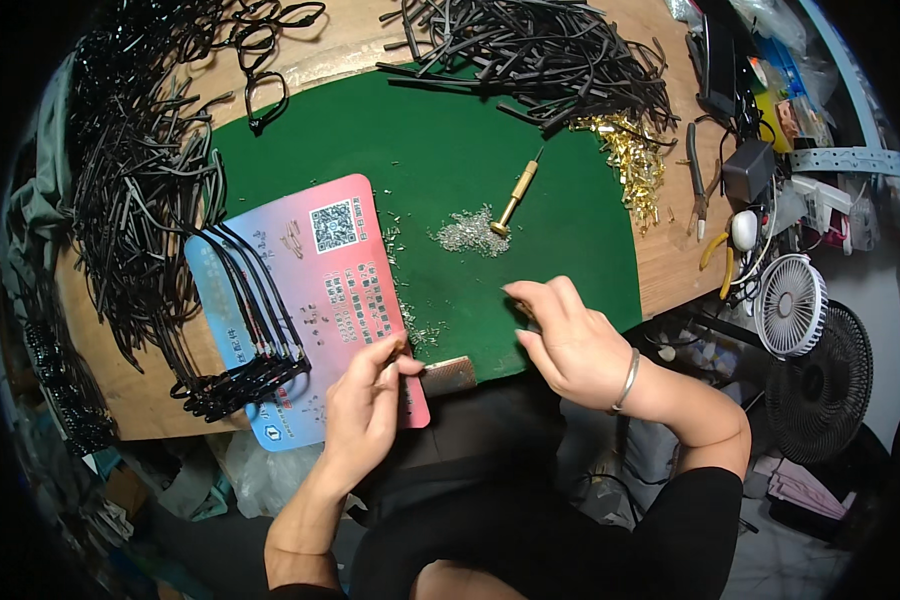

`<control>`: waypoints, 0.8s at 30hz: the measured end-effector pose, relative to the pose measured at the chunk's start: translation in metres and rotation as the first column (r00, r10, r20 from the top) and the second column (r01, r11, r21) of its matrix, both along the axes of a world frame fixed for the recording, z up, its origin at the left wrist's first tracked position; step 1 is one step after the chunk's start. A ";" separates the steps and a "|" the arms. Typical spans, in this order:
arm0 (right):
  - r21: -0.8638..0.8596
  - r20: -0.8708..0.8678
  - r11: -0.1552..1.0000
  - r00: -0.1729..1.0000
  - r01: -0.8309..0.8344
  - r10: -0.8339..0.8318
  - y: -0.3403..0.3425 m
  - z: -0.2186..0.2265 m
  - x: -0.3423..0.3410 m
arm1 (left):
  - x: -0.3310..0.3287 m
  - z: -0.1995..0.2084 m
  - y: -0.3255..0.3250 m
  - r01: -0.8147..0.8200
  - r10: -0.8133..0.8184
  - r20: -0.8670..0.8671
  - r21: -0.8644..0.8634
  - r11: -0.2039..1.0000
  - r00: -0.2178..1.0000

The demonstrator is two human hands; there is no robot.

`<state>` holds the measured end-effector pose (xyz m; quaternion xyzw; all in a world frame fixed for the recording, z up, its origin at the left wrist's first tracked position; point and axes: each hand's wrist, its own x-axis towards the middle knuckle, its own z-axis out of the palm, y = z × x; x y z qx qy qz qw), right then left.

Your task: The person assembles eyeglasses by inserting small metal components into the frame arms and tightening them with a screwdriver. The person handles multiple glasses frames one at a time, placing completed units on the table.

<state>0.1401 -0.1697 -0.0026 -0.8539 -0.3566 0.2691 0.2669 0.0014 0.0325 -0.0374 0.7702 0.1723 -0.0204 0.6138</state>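
Left hand [363, 408]: raised over the lower right corner of the pink-and-blue card [360, 280], thumb and fingertips drawn together. A brownish speck shows at the tips; whether it is a held part cannot be told. Right hand [582, 352]: poised above the near right part of the green mat [560, 200], fingers curled, with a gap between thumb and forefinger. No part can be made out in it.

Just beside the left hand, a flat block [450, 375] lies at the mat's near edge. Small metal bits [427, 335] are scattered between card and block. A bundle of black glasses arms [245, 388] lies across the card's left side.

Farther out, a heap of silver screws [465, 235] lies mid-mat, the brass screwdriver [516, 195] resting with its wide end against it. Gold-coloured parts [635, 170] are piled at the mat's far right, below a heap of black rods [540, 60]. Pliers [697, 185] lie on the wooden table [665, 285].

Handling assessment: parts this small are best pinched one at a time, by the very tips, low over the mat. Steadying the left wrist would help. Sleeves and forearms should keep off the loose bits, which could easily roll from the near edge.
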 end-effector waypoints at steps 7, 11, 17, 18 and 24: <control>-0.009 0.392 1.000 0.920 0.001 0.003 0.009 -0.016 -0.005 | 0.011 -0.007 -0.006 -0.018 0.019 0.014 -0.065 0.998 1.000; -0.024 0.424 0.999 0.905 -0.038 0.045 0.012 -0.023 -0.004 | 0.012 -0.003 -0.007 -0.029 0.027 -0.027 -0.081 0.996 0.999; -0.054 0.468 0.998 0.881 -0.045 0.065 0.012 -0.026 -0.005 | -0.002 0.007 -0.003 -0.188 0.146 -0.145 -0.344 0.920 0.979; -0.077 0.457 0.996 0.887 -0.040 0.071 0.013 -0.022 -0.005 | -0.003 0.006 -0.004 -0.189 0.170 -0.089 -0.296 0.936 0.981; -0.121 0.420 0.991 0.902 -0.055 0.102 0.018 -0.019 -0.006 | 0.006 0.008 0.004 -0.132 0.088 -0.186 -0.244 0.961 0.979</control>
